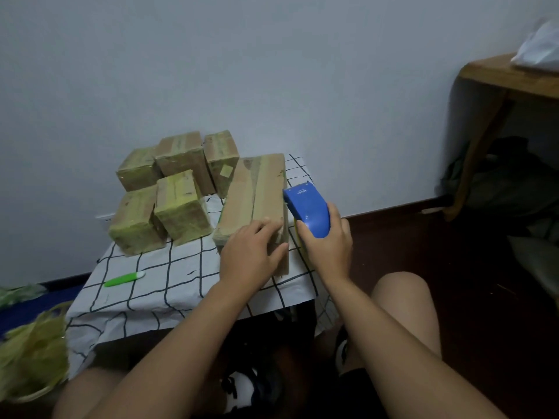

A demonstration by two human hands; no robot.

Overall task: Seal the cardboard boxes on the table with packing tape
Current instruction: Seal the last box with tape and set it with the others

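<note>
Two hands work on one long brown cardboard box, which lies lengthwise at the right side of the small table with the white black-grid cloth. The left hand rests on the box's near end, fingers spread across the top and thumb along the side, apparently to hold it steady against the pull of the tape. The right hand grips the blue plastic tape dispenser, fingers curled round its body, its front end against the box's right edge, probably to lay tape there.

Five smaller cardboard boxes wrapped in yellowish tape stand clustered to the left rear, just beside the long box. A green and white pen-shaped tool lies on the cloth, well apart from both hands. Nothing obstructs the dispenser's path along the box.
</note>
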